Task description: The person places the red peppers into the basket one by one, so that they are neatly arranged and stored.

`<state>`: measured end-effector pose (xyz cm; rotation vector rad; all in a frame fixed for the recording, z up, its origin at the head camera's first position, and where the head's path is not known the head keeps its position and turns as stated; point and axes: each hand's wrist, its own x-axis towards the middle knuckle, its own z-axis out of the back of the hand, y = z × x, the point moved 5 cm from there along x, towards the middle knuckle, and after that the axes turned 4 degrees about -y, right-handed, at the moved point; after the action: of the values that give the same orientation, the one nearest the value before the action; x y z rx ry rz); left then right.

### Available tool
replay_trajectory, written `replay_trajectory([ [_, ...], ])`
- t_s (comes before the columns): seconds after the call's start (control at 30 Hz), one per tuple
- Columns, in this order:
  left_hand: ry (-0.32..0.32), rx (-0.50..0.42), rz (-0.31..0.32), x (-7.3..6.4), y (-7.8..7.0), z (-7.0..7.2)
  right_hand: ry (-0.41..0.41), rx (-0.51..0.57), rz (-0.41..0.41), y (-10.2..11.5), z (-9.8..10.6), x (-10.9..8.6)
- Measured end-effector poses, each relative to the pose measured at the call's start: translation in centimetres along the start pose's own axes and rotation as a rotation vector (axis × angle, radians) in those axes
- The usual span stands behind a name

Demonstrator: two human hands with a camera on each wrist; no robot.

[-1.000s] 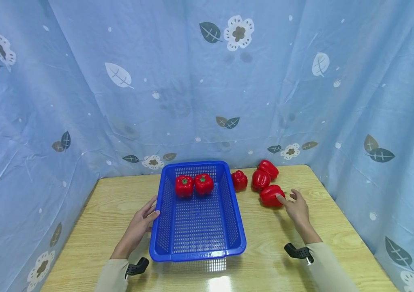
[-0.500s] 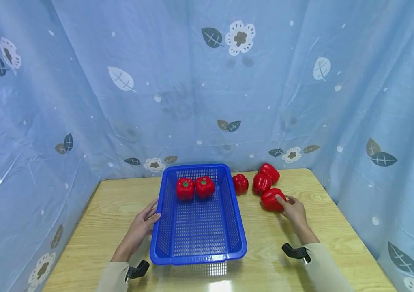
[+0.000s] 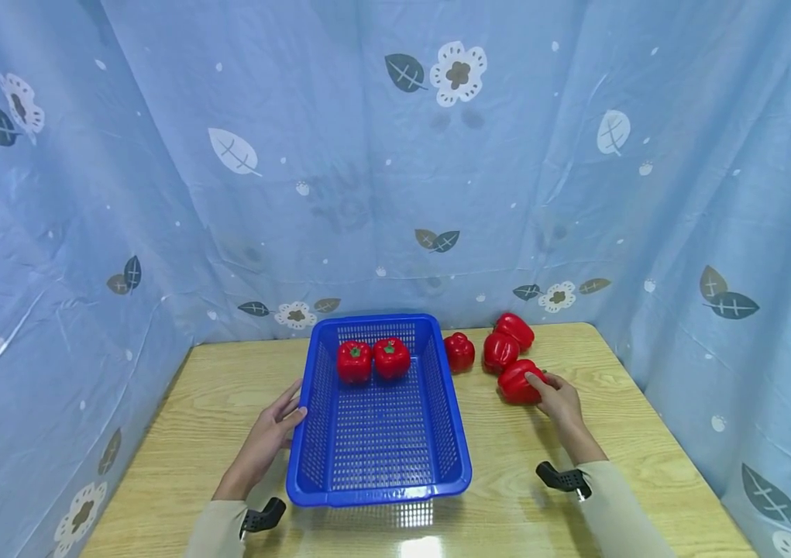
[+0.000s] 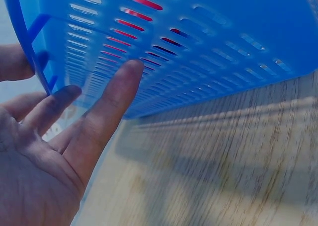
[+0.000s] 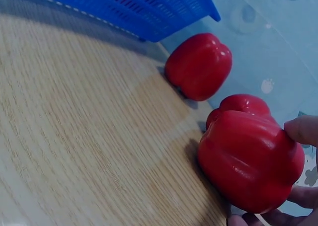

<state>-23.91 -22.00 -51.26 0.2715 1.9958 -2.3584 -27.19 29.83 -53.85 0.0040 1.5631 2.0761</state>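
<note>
A blue plastic basket (image 3: 381, 496) with slotted walls stands in the middle of the table, two red bell peppers upright at its far end. My left hand (image 3: 271, 430) holds its left side, thumb at the rim; in the left wrist view the fingers (image 4: 107, 109) lie along the outer wall. To the right of the basket, my right hand (image 3: 564, 407) grips a red bell pepper (image 3: 517, 382) lying on its side. The right wrist view shows the thumb (image 5: 303, 129) on one side of this pepper (image 5: 248, 161) and fingertips under the other.
Behind the gripped pepper lie two more red bell peppers, one nearer (image 3: 500, 351) and one farther (image 3: 515, 329). Another bell pepper (image 3: 459, 351) sits close to the basket's right wall. A blue patterned curtain (image 3: 339, 194) borders the wooden table (image 3: 228, 387) at the back and sides.
My right hand has moved slightly left and its fingers have gone from spread beside the bell pepper to gripping it. The left hand stays at the basket; the head view has shifted slightly.
</note>
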Motion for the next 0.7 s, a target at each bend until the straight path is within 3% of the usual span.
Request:
replay_trajectory([
  [0.27, -0.003, 0.006, 0.006, 0.0, 0.03, 0.11, -0.026, 0.033, 0.03, 0.27, 0.01, 0.28],
  [0.7, 0.001, -0.007, -0.003, -0.04, -0.03, 0.08, 0.045, 0.087, 0.03, 0.67, 0.05, -0.71],
])
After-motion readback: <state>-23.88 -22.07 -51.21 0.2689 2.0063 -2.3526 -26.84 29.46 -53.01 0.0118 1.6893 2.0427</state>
